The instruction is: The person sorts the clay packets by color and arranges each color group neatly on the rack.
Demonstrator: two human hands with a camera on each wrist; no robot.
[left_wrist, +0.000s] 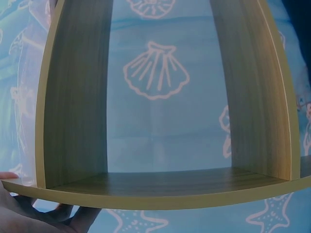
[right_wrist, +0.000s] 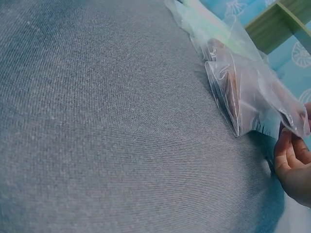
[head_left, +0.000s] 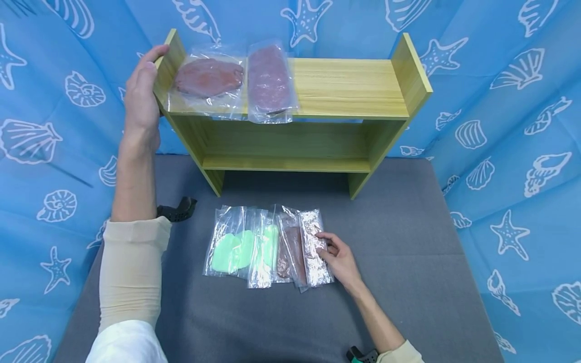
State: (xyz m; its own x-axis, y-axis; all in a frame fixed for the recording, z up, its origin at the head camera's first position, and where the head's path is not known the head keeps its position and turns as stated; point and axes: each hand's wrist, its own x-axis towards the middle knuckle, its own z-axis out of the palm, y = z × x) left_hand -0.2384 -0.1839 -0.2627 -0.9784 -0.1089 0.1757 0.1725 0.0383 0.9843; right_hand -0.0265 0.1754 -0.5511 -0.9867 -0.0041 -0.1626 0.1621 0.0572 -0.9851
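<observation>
My left hand [head_left: 142, 101] grips the left side panel of a small two-tier wooden shelf [head_left: 345, 88]. In the left wrist view, fingers [left_wrist: 85, 218] lie under the panel's edge, at the lower left. Down on the table, my right hand [head_left: 340, 259] pinches the right edge of a shiny clear plastic bag [head_left: 314, 247], the rightmost of an overlapping row. The right wrist view shows thumb and fingers at the edge of this bag [right_wrist: 248, 92], which is raised on that side. Beside it lies a bag with a flat brown piece [head_left: 295, 252].
Bags with pale green pieces [head_left: 227, 252] form the row's left part. On the shelf's top board lie a bagged reddish-brown oval [head_left: 209, 78] and a bagged purplish slab [head_left: 270, 80]. A blue shell-print curtain [head_left: 481, 131] surrounds the grey table [head_left: 395, 227].
</observation>
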